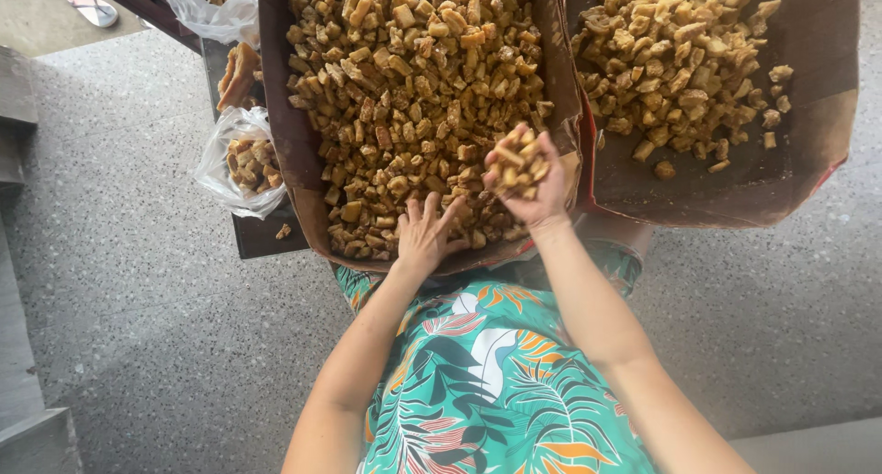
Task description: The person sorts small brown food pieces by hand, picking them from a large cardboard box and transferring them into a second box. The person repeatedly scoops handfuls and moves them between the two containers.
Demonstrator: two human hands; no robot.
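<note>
A person stands over two wide cardboard boxes, seen from above their head. The left box (pixel 285 116) is heaped almost to its brim with small golden-brown fried cubes (pixel 413 79), crisp and irregular. The right box (pixel 808 116) sits touching it, side by side, and holds a smaller heap of the same cubes (pixel 675 56) gathered toward its far left, with bare brown cardboard showing on its near and right walls. The left hand (pixel 424 235) lies flat on the cubes at the near edge of the left box, palm down, fingers spread and loose, gripping nothing. The right hand (pixel 528 180) is lifted just above the near right corner of the same box, palm up and cupped, its fingers curled around a handful (pixel 516 162) of cubes. Both bare forearms reach forward from a green dress (pixel 487 382) printed with orange and white leaves. To the left of the boxes, on a dark table (pixel 262 235), lies a clear plastic bag (pixel 237 152) partly filled with the same cubes; a second bag (pixel 213 1) sits farther off near the top edge. The floor (pixel 129 299) is grey speckled stone, and a sandal (pixel 88 2) lies on it at the upper left.
</note>
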